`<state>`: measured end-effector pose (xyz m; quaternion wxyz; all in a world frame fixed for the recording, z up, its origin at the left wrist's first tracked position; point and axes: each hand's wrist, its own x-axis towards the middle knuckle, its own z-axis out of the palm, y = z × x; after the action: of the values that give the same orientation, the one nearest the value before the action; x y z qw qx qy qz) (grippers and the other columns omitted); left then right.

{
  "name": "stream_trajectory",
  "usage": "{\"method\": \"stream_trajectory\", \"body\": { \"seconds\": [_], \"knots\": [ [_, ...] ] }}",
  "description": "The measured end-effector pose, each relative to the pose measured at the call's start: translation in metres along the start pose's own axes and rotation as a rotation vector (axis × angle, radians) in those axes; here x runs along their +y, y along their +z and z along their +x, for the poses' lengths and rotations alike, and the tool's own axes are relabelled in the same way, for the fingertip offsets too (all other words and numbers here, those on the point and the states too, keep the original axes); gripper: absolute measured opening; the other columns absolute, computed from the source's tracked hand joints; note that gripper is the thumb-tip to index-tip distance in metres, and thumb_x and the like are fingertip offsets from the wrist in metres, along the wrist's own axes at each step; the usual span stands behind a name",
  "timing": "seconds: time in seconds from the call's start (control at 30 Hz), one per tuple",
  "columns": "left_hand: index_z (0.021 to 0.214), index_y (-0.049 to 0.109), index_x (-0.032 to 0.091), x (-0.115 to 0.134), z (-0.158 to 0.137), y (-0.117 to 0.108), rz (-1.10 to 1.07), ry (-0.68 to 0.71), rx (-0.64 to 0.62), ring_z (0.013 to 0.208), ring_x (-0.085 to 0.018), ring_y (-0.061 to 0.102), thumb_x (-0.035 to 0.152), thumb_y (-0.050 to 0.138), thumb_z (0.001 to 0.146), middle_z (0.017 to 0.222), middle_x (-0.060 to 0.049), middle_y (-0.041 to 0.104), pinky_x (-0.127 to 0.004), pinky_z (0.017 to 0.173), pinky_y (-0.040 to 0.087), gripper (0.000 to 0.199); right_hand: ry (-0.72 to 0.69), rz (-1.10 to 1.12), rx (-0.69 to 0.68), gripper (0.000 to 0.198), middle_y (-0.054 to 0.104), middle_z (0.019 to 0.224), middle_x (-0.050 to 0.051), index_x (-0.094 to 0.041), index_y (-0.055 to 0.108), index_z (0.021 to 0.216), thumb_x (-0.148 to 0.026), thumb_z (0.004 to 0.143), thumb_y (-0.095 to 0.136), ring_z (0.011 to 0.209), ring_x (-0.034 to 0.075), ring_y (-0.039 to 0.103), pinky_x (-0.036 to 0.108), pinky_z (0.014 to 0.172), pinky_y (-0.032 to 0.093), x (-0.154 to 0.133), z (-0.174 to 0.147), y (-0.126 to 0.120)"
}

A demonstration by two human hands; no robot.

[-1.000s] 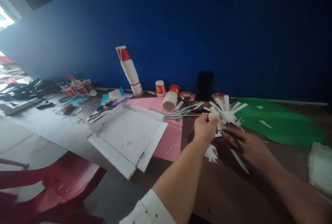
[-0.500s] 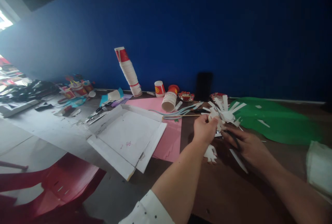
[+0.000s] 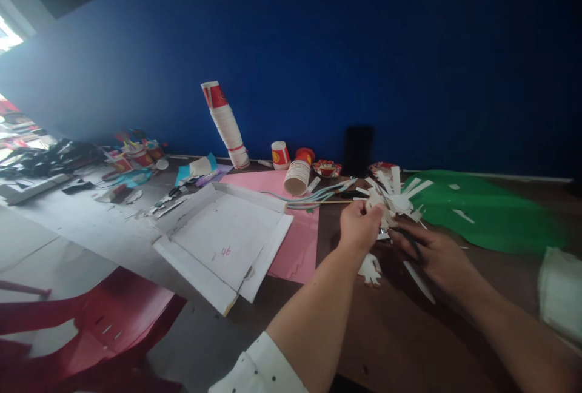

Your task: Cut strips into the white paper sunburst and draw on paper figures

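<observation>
My left hand [image 3: 359, 224] pinches a white paper cutout [image 3: 375, 202] between thumb and fingers. Dark-handled scissors [image 3: 411, 244] sit in my right hand [image 3: 439, 259], its fingers wrapped round the handles. The short visible bit of their blades lies at the lower edge of the cutout, close to my left fingertips. Just behind both hands is a heap of white paper strips [image 3: 400, 199]. Another white cutout with finger-like ends [image 3: 370, 270] lies on the table below my left hand. A long white strip [image 3: 419, 282] rests beneath my right hand.
Left of my arm lies a shallow white box lid [image 3: 222, 241] over pink paper [image 3: 302, 247]. A leaning stack of paper cups [image 3: 227, 129] stands by the blue wall [image 3: 291, 47]. Green paper [image 3: 491, 217] spreads at right. A red chair [image 3: 122, 320] is at lower left.
Both hands, the cutout and the scissors stay almost exactly where they were. The whole view shifts only very slightly.
</observation>
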<state>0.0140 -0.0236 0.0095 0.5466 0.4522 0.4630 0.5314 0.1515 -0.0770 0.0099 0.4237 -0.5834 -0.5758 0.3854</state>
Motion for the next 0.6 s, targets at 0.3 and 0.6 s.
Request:
{"method": "stream_trajectory", "body": {
  "seconds": [0.3, 0.6],
  "knots": [
    [0.063, 0.052, 0.019, 0.0014, -0.0011, -0.0002, -0.022, -0.011, -0.008, 0.054, -0.01, 0.043, 0.028, 0.064, 0.078, 0.058, 0.003, 0.048, -0.023, 0.055, 0.036, 0.021, -0.003, -0.007, 0.008, 0.034, 0.064, 0.055, 0.002, -0.024, 0.082, 0.09, -0.051, 0.069, 0.077, 0.056, 0.022, 0.061, 0.027, 0.045, 0.043, -0.0071, -0.0015, 0.0017],
    [0.063, 0.053, 0.018, 0.0011, -0.001, 0.0006, -0.03, -0.02, 0.0, 0.054, -0.01, 0.043, 0.029, 0.065, 0.078, 0.057, 0.004, 0.049, -0.023, 0.057, 0.038, 0.022, -0.02, 0.0, -0.008, 0.033, 0.064, 0.055, 0.0, -0.024, 0.081, 0.091, -0.052, 0.073, 0.075, 0.053, 0.02, 0.061, 0.027, 0.045, 0.048, -0.0071, -0.0026, 0.0021]
  ]
}}
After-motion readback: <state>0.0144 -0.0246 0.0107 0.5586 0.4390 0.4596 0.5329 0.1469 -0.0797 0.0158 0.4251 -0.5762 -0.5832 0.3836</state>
